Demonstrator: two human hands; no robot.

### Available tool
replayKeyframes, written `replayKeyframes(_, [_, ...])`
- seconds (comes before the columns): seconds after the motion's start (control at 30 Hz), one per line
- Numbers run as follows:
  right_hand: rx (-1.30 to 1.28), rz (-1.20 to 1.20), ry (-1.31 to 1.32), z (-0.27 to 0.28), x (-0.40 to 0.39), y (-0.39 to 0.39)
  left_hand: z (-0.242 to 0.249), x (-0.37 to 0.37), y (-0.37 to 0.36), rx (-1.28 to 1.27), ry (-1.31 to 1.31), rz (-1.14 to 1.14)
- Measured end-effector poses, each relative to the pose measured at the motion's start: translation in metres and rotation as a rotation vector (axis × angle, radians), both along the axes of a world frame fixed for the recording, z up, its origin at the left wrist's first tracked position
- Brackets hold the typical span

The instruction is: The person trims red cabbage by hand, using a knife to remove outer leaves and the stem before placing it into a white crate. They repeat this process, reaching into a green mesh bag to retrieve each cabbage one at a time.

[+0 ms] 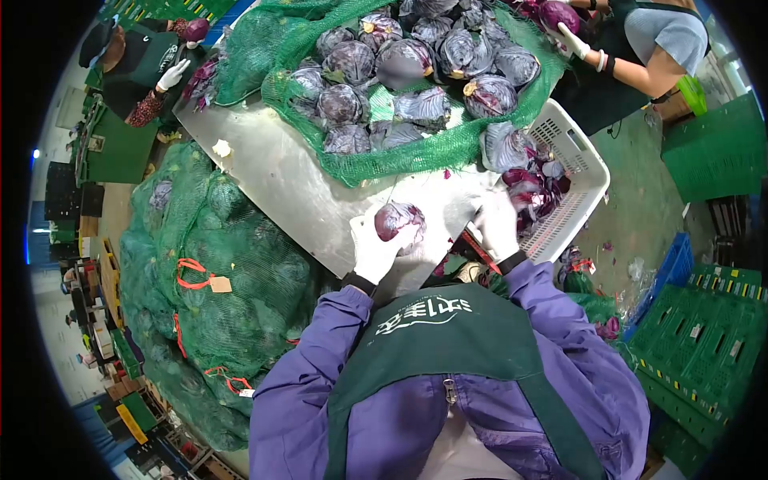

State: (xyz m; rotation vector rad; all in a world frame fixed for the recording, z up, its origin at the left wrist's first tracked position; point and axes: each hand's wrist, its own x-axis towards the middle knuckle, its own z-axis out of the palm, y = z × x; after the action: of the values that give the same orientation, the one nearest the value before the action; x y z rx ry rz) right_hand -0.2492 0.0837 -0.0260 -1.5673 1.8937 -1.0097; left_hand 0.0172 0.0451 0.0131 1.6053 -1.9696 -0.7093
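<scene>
At far left, green mesh sacks are piled beside the steel table. Over the table's near edge, a red cabbage is cradled by the white-gloved left hand, set within the curve of its fingers. Farther right, a slim red-and-black tool is seen against the white-gloved right hand; whether it is gripped cannot be told. Beside that hand, purple cabbage leaves are held in a white plastic crate.

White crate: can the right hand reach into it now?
Probably yes: the right hand is by the open white crate, nothing visibly between, though it seems to hold a red tool.
</scene>
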Motion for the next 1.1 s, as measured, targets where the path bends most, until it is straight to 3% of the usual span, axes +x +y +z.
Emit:
replayKeyframes(0.07, [0.01, 0.032, -0.596, 0.022, 0.062, 0.006, -0.009, -0.004, -0.005, 0.002, 0.039, 0.076])
replayKeyframes(0.1, [0.064, 0.116, -0.388, 0.033, 0.076, 0.007, -0.034, -0.004, -0.006, 0.092, 0.373, 0.119])
replayKeyframes(0.13, [0.116, 0.202, -0.178, 0.039, 0.087, 0.008, -0.031, -0.007, -0.004, 0.093, 0.372, 0.12])
replayKeyframes(0.2, [-0.123, 0.26, 0.152, 0.02, 0.103, 0.012, -0.019, -0.011, 0.0, 0.29, 0.362, 0.228])
replayKeyframes(0.33, [-0.147, 0.241, 0.18, 0.017, 0.104, 0.015, -0.028, -0.016, 0.015, 0.284, 0.511, 0.307])
replayKeyframes(0.37, [-0.101, 0.214, 0.155, 0.018, 0.104, 0.014, -0.026, -0.018, 0.015, 0.407, 0.675, 0.309])
replayKeyframes(0.5, [0.167, 0.127, 0.024, 0.019, 0.099, 0.004, -0.029, -0.03, 0.018, 0.297, 0.6, 0.349])
replayKeyframes(0.63, [-0.053, 0.084, 0.218, -0.003, 0.098, -0.004, -0.031, -0.029, 0.014, 0.267, 0.661, 0.315])
replayKeyframes(0.7, [-0.119, 0.19, 0.529, -0.02, 0.091, -0.007, -0.03, -0.029, 0.014, 0.273, 0.732, 0.333])
replayKeyframes(0.73, [-0.125, 0.183, 0.531, -0.03, 0.086, -0.012, -0.029, -0.028, 0.014, 0.268, 0.733, 0.325])
replayKeyframes(0.8, [0.311, -0.196, -0.276, -0.051, 0.075, -0.021, -0.032, -0.02, 0.014, 0.407, 0.959, 0.311])
replayKeyframes(0.83, [-0.069, -0.204, 0.056, -0.069, 0.065, -0.018, -0.033, -0.013, 0.015, 0.514, 1.063, 0.315])
replayKeyframes(0.87, [0.004, -0.263, 0.054, -0.062, 0.062, -0.013, 0.016, -0.02, 0.019, 0.709, 1.145, 0.388])
replayKeyframes(0.93, [-0.036, -0.26, -0.102, -0.042, 0.044, -0.011, -0.014, -0.009, 0.022, 0.774, 1.317, 0.181])
replayKeyframes(1.0, [0.036, -0.347, -0.146, -0.031, 0.016, -0.011, 0.009, -0.011, 0.028, 0.934, 1.46, 0.189])
replayKeyframes(1.07, [-0.133, -0.496, 0.211, -0.054, -0.026, -0.008, 0.015, -0.015, 0.024, 1.12, 1.779, 0.073])
replayKeyframes(1.1, [-0.028, -0.701, -0.015, -0.047, -0.049, -0.008, 0.014, -0.012, 0.021, 1.101, 1.733, -0.015])
